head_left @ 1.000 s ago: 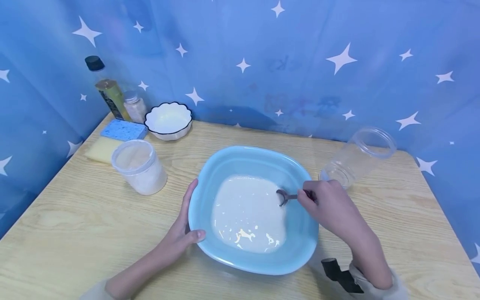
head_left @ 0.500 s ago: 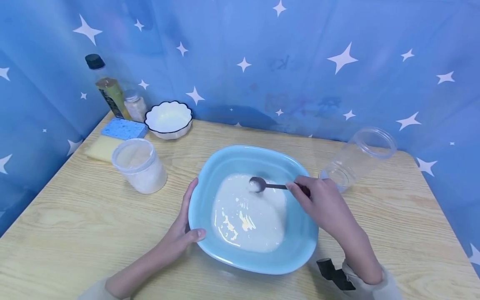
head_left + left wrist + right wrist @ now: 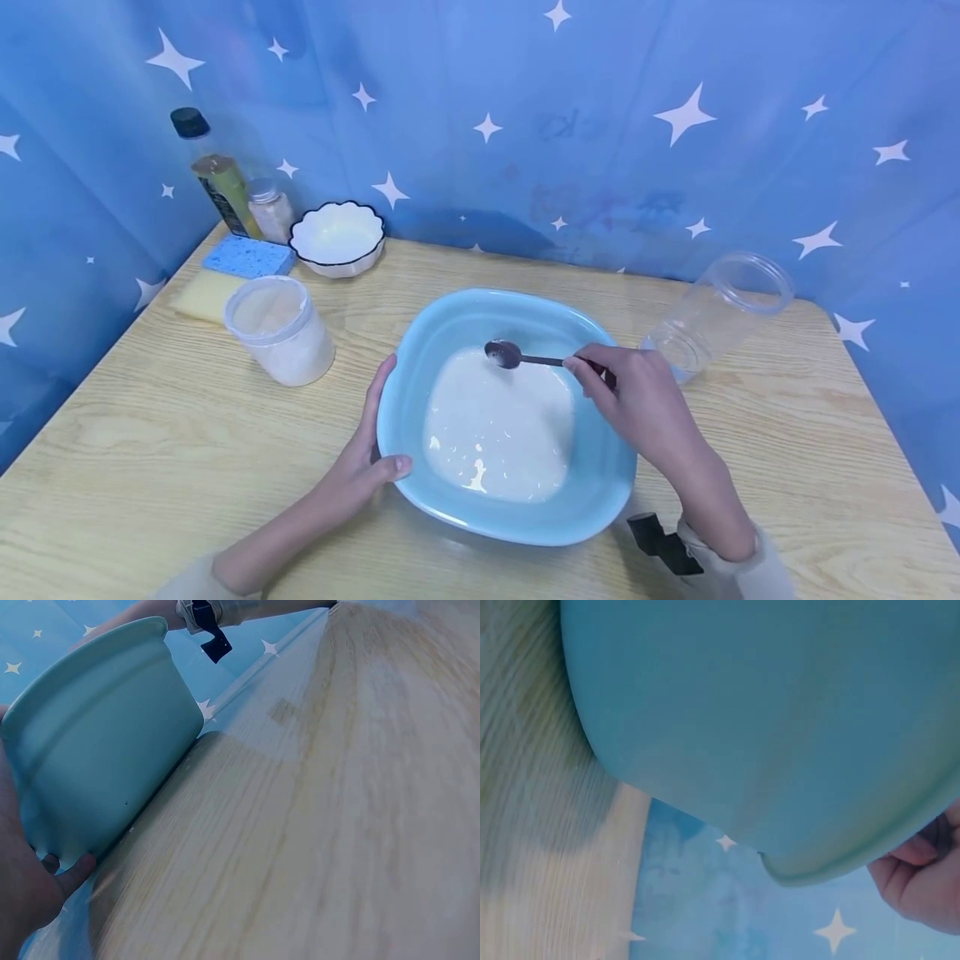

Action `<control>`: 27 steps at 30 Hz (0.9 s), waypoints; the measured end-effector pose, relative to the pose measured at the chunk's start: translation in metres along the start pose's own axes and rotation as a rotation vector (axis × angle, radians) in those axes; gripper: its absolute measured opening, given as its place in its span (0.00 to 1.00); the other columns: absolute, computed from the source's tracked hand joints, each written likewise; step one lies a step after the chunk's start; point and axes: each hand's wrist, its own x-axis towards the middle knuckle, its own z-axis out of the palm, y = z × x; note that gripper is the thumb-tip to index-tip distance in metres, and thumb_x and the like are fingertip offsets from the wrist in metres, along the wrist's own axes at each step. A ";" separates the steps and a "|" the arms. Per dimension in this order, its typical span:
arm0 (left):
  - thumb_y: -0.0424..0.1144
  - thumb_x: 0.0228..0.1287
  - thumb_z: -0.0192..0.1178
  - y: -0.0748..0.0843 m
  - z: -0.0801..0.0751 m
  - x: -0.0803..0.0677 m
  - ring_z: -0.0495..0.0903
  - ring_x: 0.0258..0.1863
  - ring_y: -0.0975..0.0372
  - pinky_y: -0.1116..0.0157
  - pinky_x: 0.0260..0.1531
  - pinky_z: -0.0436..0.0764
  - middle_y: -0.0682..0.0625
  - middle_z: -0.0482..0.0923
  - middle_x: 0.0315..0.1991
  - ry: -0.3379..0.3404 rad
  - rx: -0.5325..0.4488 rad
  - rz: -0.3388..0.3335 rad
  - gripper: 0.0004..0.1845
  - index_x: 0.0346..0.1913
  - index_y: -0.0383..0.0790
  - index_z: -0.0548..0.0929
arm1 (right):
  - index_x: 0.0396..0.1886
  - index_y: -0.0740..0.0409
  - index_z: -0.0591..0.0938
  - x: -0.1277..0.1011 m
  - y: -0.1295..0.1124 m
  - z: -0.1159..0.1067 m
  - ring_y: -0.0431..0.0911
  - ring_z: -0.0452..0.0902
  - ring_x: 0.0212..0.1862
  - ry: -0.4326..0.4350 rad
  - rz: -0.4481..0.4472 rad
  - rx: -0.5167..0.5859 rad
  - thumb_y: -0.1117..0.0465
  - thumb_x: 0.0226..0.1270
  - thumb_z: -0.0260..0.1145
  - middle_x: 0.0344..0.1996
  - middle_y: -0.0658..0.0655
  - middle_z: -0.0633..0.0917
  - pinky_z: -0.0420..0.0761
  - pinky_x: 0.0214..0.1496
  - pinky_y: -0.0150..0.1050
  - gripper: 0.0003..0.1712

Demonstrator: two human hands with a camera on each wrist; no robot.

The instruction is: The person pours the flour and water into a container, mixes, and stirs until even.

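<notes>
A light blue basin [image 3: 465,521] stands on the wooden table, with a pool of white liquid [image 3: 491,442] in its bottom. My left hand [image 3: 366,462] holds the basin's left side, thumb at the rim and fingers against the outer wall. The left wrist view shows that hand [image 3: 30,881] low on the basin's wall [image 3: 112,742]. Between thumb and fingers my right hand [image 3: 637,396] pinches the handle of a dark spoon [image 3: 502,354]. The spoon's bowl is over the far part of the liquid; whether it touches the surface I cannot tell.
Left of the basin is an open jar of white powder [image 3: 292,354]. Behind it are a yellow sponge [image 3: 202,296], a blue sponge [image 3: 247,257], a scalloped white bowl [image 3: 337,237], a small jar [image 3: 272,212] and an oil bottle [image 3: 225,187]. A clear container [image 3: 712,312] stands right.
My right hand has carried the spoon from the basin's right side leftward and toward the far side, and the spoon's bowl now shows more fully. My left hand has stayed on the basin.
</notes>
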 end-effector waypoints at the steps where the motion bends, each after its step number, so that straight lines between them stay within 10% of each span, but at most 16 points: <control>1: 0.31 0.54 0.53 0.000 0.000 0.000 0.55 0.62 0.36 0.54 0.41 0.81 0.45 0.38 0.72 0.000 -0.001 0.000 0.50 0.73 0.61 0.36 | 0.26 0.54 0.83 0.000 0.000 0.000 0.37 0.58 0.13 -0.004 -0.005 0.011 0.62 0.64 0.62 0.11 0.43 0.66 0.61 0.16 0.31 0.07; 10: 0.31 0.54 0.53 -0.001 -0.001 0.000 0.56 0.62 0.36 0.54 0.40 0.81 0.46 0.38 0.72 0.005 -0.001 0.000 0.50 0.73 0.61 0.36 | 0.32 0.53 0.84 -0.003 0.001 -0.012 0.35 0.62 0.15 -0.117 -0.019 0.176 0.64 0.65 0.60 0.14 0.43 0.72 0.65 0.15 0.30 0.06; 27: 0.32 0.53 0.53 -0.001 -0.001 0.001 0.56 0.62 0.37 0.55 0.41 0.81 0.46 0.38 0.72 0.010 0.030 0.003 0.50 0.73 0.61 0.37 | 0.28 0.51 0.79 -0.003 -0.006 -0.009 0.35 0.57 0.15 -0.203 0.017 0.150 0.64 0.67 0.57 0.12 0.42 0.63 0.62 0.16 0.30 0.08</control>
